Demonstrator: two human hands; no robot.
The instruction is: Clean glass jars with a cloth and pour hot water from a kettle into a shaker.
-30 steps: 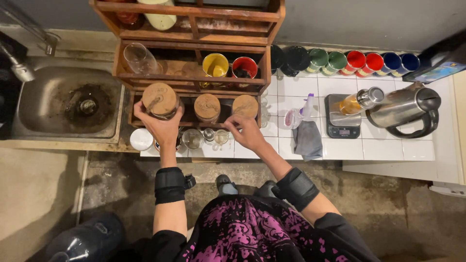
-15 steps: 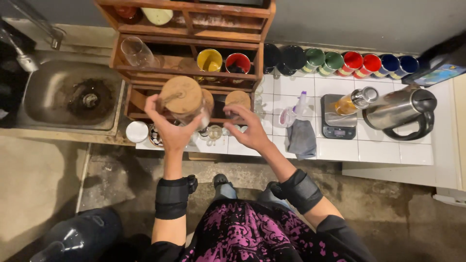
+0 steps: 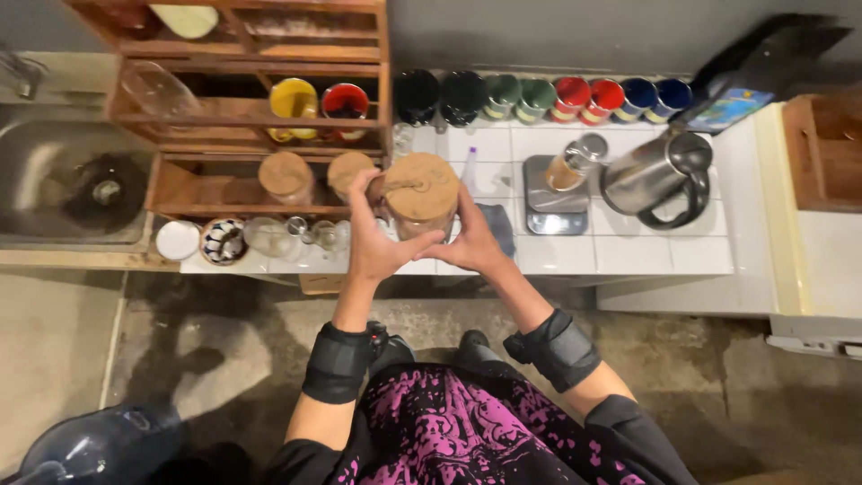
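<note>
A white tiled surface (image 3: 620, 256) runs along a grey wall, with a steel sink (image 3: 54, 184) at its left end and a bare concrete floor (image 3: 206, 332) below its front edge. Both hands grip one jar (image 3: 420, 199) with a round cork lid, held up above the front edge of the surface near its middle: the left hand (image 3: 377, 242) wraps its left side, the right hand (image 3: 471, 242) closes on its right side.

A wooden rack (image 3: 242, 108) stands on the left part of the surface, just behind and left of the jar. Its lower shelf carries two more cork-lidded jars (image 3: 285, 175), and a yellow cup (image 3: 294, 99) and a red cup (image 3: 345, 101) sit above. Small glasses (image 3: 269, 235) and a patterned bowl (image 3: 223, 241) crowd the front edge beside the left hand. Along the back edge stands a row of coloured mugs (image 3: 575, 97). To the right are a kitchen scale (image 3: 552, 193) bearing a small jar and a steel kettle (image 3: 655, 175).
</note>
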